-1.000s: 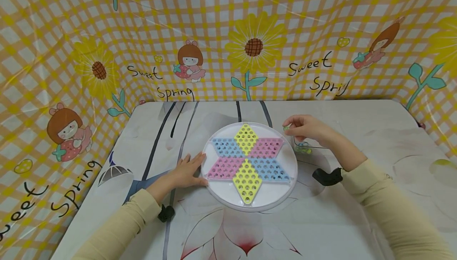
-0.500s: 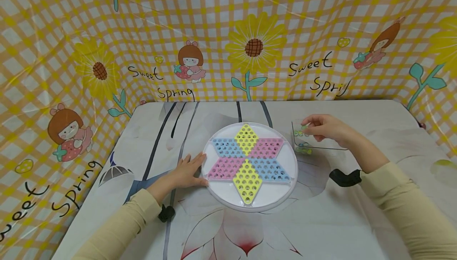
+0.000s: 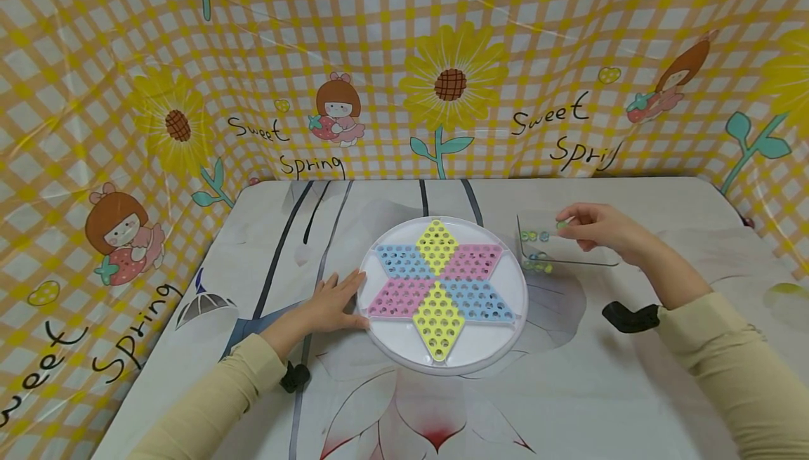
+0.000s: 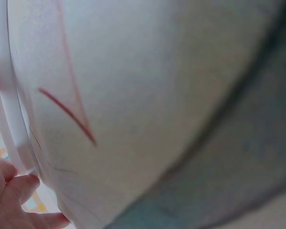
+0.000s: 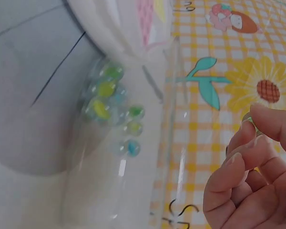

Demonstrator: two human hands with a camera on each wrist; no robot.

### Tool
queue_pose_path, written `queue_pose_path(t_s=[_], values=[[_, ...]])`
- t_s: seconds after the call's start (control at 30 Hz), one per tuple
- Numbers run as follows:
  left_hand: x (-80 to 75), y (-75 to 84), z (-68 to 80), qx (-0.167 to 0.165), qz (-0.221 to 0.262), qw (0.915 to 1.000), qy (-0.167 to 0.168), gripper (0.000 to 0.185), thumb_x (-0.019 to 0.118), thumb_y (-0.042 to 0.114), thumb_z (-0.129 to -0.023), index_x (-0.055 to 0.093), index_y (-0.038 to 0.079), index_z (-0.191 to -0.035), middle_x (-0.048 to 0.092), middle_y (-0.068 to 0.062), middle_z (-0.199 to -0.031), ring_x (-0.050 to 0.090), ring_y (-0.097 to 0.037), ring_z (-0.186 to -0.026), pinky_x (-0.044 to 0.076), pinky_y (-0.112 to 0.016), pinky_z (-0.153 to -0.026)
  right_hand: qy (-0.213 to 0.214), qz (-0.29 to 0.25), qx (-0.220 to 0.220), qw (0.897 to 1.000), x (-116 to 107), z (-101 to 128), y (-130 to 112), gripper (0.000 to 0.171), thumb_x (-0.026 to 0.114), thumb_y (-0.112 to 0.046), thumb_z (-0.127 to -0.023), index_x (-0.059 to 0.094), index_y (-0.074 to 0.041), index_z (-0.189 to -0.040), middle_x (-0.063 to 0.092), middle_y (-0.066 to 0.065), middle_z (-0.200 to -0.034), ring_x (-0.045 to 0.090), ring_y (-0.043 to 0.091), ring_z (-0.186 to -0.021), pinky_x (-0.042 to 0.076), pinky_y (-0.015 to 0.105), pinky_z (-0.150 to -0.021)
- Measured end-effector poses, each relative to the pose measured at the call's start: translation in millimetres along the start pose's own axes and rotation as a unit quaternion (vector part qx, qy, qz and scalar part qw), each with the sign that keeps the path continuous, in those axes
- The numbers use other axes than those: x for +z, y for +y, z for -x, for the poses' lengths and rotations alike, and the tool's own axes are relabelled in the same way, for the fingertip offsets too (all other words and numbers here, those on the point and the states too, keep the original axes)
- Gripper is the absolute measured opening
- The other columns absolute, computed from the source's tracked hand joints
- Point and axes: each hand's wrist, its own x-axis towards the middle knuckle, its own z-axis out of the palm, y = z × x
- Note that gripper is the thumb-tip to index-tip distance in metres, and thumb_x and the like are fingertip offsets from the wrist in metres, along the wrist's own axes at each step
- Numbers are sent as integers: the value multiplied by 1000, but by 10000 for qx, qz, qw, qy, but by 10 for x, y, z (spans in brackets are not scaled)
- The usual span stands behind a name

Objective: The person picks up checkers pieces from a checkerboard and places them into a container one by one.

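A round white Chinese checkers board (image 3: 388, 340) with a yellow, pink and blue star lies mid-table in the head view. At its left edge my left hand (image 3: 329, 304) rests with straight, spread fingers touching the rim; the left wrist view shows its fingers (image 4: 19, 188) against the board's side. My right hand (image 3: 600, 227) is over the clear box (image 3: 569, 261) to the right of the board, pinching a green marble (image 3: 562, 224) between thumb and fingertips. Several clear marbles with green, yellow and blue centres (image 5: 104, 88) lie at the box's end nearest the board.
A white cloth (image 3: 455, 411) printed with flowers and dark lines covers the table. A yellow checked curtain (image 3: 379, 38) rises behind the table and on both sides. Black wrist-worn devices (image 3: 630, 317) stick out beside both sleeves.
My right hand has moved right, from the board's edge to over the clear box, still pinching the marble. The marbles in the box have come into view. My left hand stays put.
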Motion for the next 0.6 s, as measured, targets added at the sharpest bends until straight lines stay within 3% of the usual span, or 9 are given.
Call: queue_pose_path(t_s=[0.6], values=[[7,4,12,5,-8,10000,-3,92,65,46,-79,16,6,-147,13,-13,-153,7,-52,-133,6,-64,-105,126,191,229,9995,-29,53,268,41,58,-23,-90,47,2,-120,50,5,-80,46,18,-60,41,28,-55]])
